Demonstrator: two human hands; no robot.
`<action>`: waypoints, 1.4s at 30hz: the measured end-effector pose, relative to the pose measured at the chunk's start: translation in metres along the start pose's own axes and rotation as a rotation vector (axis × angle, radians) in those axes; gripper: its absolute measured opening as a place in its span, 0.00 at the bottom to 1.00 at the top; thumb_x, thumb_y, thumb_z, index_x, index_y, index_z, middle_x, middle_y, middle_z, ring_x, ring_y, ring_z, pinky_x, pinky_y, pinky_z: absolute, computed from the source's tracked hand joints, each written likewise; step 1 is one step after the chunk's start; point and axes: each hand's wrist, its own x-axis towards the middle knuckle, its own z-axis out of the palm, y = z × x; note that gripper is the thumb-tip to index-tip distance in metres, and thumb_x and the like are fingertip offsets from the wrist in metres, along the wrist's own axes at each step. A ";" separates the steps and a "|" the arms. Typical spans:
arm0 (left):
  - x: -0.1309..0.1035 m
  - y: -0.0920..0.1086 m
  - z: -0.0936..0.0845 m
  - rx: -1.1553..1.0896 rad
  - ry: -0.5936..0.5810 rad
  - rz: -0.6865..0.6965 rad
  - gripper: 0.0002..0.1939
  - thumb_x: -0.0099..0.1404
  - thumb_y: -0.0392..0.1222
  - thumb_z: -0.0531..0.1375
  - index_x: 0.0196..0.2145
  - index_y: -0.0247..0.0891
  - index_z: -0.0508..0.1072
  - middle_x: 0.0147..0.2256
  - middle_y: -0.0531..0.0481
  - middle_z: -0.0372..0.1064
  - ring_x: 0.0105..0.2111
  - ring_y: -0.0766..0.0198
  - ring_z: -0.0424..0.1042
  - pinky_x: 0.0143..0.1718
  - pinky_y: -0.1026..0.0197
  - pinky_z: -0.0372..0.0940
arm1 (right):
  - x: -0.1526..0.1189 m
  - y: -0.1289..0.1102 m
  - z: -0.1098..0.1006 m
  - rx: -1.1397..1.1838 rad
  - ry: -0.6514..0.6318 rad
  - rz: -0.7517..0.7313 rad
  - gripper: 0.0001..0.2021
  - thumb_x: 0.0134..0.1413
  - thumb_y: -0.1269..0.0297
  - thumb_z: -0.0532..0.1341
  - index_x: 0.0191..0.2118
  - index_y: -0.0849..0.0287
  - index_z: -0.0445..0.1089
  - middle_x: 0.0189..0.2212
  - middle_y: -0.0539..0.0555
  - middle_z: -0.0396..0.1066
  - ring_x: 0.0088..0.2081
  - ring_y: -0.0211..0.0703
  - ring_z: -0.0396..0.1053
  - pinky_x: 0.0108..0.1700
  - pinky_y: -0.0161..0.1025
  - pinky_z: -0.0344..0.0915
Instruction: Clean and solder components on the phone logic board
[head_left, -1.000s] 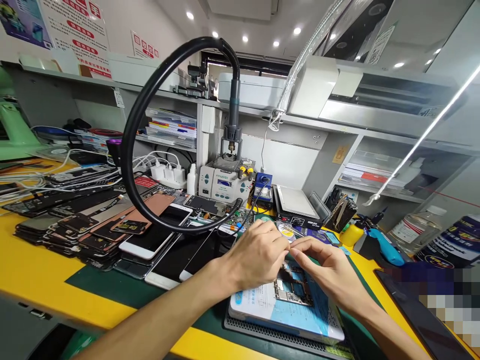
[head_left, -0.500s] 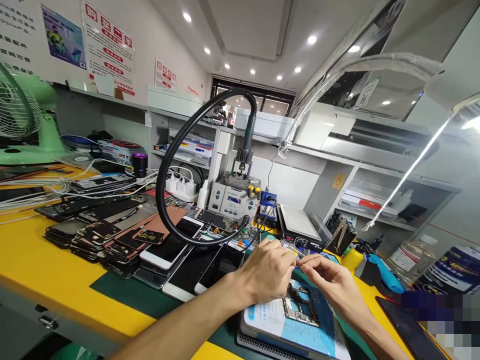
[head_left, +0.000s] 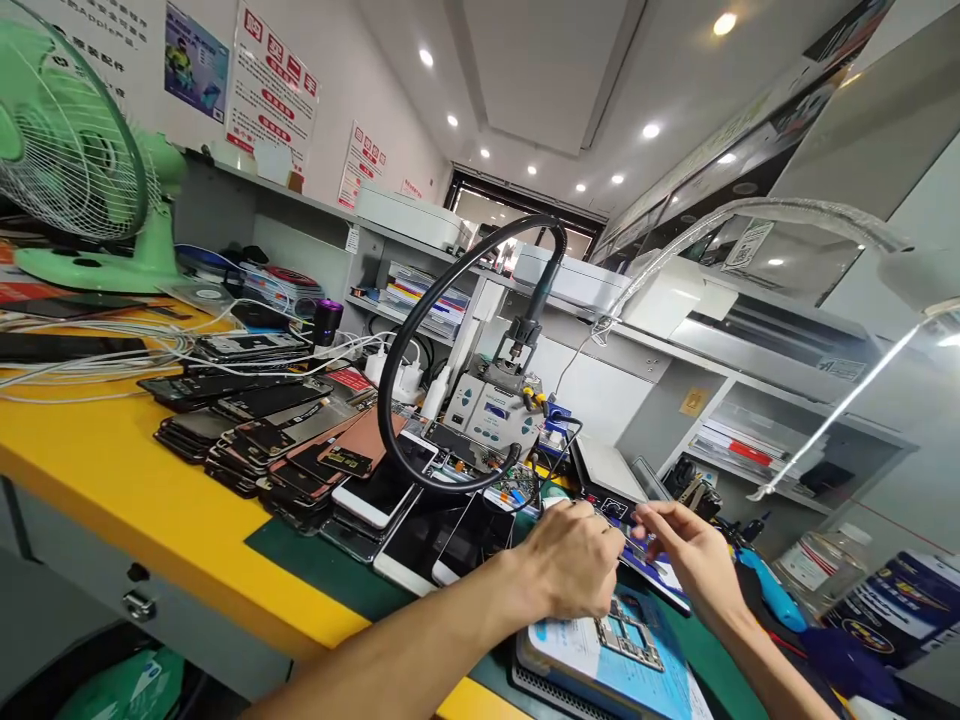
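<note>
My left hand (head_left: 577, 558) is closed in a fist, back of the hand toward me, over the far left edge of a blue and white box (head_left: 574, 655). Whatever its fingers hold is hidden. To its right, my right hand (head_left: 690, 550) is raised beyond the box, thumb and fingertips drawn together; anything between them is too small to make out. A small gap separates the hands. On the box lies a phone frame (head_left: 637, 645) with circuit parts, below and between the hands. Under the box is a dark perforated base (head_left: 547, 690).
Stacked phone parts (head_left: 247, 440) and white-framed phones (head_left: 382, 495) lie left. Behind stands a hot-air station (head_left: 491, 410) with a looping black hose (head_left: 397, 370). A clear bottle (head_left: 821, 560) and a dark blue can (head_left: 892, 605) stand right. A green fan (head_left: 150, 210) is far left.
My hands have come apart; before, their fingertips met above the phone frame. The camera view has turned left, so the bench things appear farther right.
</note>
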 end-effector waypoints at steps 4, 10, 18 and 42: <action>0.001 0.003 -0.004 -0.053 0.075 -0.056 0.09 0.59 0.43 0.65 0.35 0.35 0.75 0.34 0.44 0.77 0.37 0.53 0.75 0.42 0.52 0.72 | 0.025 -0.022 0.002 -0.143 -0.052 -0.027 0.20 0.61 0.45 0.67 0.40 0.61 0.75 0.23 0.48 0.73 0.19 0.37 0.66 0.23 0.36 0.66; 0.008 -0.015 -0.028 -0.131 0.354 -0.359 0.12 0.75 0.48 0.61 0.48 0.36 0.75 0.47 0.45 0.75 0.44 0.58 0.76 0.47 0.51 0.74 | 0.070 -0.048 0.022 -0.425 -0.136 -0.166 0.15 0.70 0.58 0.64 0.56 0.60 0.71 0.43 0.53 0.76 0.35 0.41 0.76 0.37 0.42 0.76; 0.009 -0.045 -0.035 -0.257 0.532 -0.605 0.14 0.76 0.46 0.61 0.54 0.37 0.74 0.52 0.43 0.73 0.46 0.57 0.76 0.47 0.50 0.75 | 0.114 -0.049 0.068 -0.731 -0.221 -0.325 0.15 0.70 0.59 0.64 0.57 0.58 0.72 0.55 0.58 0.74 0.50 0.50 0.76 0.51 0.52 0.75; 0.006 -0.051 -0.038 0.028 0.456 -0.469 0.18 0.75 0.47 0.62 0.57 0.38 0.72 0.55 0.42 0.71 0.50 0.53 0.75 0.52 0.45 0.74 | -0.005 -0.091 0.027 -0.145 0.417 -0.514 0.19 0.66 0.48 0.64 0.48 0.60 0.78 0.31 0.55 0.79 0.27 0.46 0.78 0.28 0.41 0.71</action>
